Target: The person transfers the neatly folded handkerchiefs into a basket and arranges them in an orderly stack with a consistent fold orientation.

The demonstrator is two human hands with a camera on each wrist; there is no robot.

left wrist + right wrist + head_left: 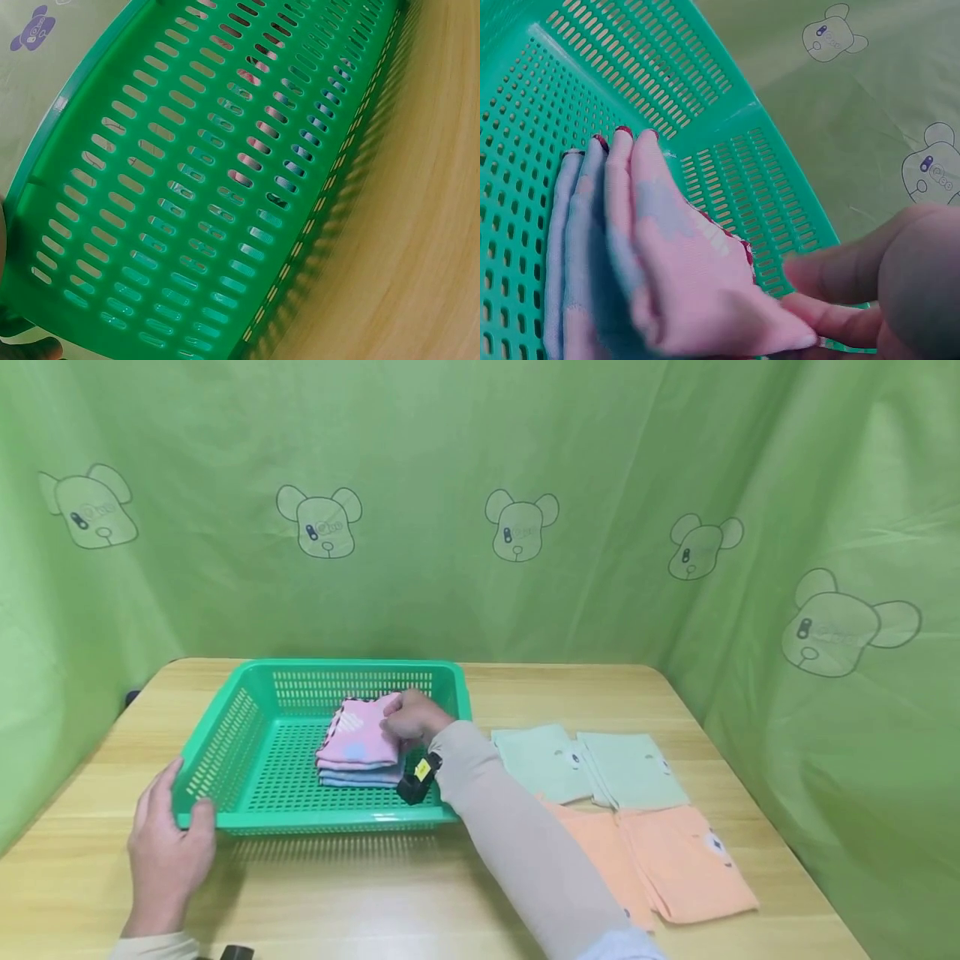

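Note:
A green plastic basket with slotted walls stands on the table. My left hand grips its near left corner, thumb on the front side and fingers along the left rim. Inside lies a small stack of folded towels. The top one is a pink towel with pale patches and a dark trimmed edge; bluish towels lie beneath. Reaching into the basket, my right hand pinches the pink towel's edge between thumb and fingers, as the right wrist view shows. Through the slots in the left wrist view, pink and blue cloth shows.
Right of the basket lie two pale green folded towels and, nearer, two orange folded towels, partly behind my right sleeve. A green curtain with bear faces hangs along the back and sides of the wooden table.

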